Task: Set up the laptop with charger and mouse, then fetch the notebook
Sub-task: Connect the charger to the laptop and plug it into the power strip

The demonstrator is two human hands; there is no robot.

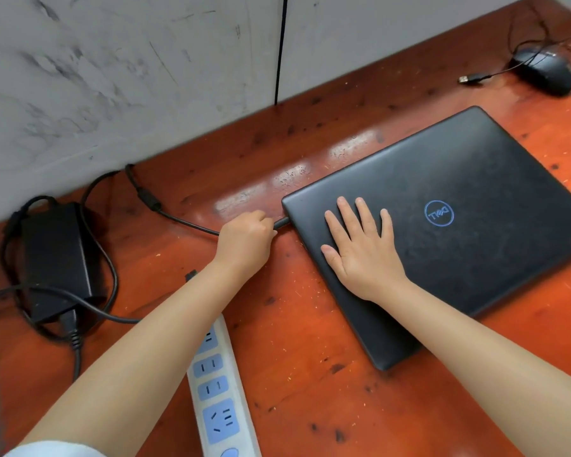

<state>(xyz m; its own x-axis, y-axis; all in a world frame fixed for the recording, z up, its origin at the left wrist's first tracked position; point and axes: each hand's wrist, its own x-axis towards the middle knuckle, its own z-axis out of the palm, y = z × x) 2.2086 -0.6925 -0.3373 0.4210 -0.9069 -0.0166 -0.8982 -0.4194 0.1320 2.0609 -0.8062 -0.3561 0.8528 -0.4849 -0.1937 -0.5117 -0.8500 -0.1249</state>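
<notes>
A closed black laptop (pixel 468 206) with a blue round logo lies on the red-brown wooden table (pixel 294 374). My right hand (pixel 360 249) rests flat on its lid, fingers spread. My left hand (pixel 244 239) pinches the charger plug (pixel 281 222) at the laptop's left edge; whether the plug is fully seated I cannot tell. The thin charger cable (pixel 178 219) runs left to the black power brick (pixel 55 258) near the table's left end. A black wired mouse (pixel 544 69) sits at the far right, its USB plug (pixel 464 79) lying loose on the table. No notebook is in view.
A white power strip (pixel 216 390) with blue sockets lies under my left forearm near the front. A scuffed grey wall (pixel 112 77) borders the table's far side, and a black cable (pixel 281 47) hangs down it. Looped cords surround the power brick.
</notes>
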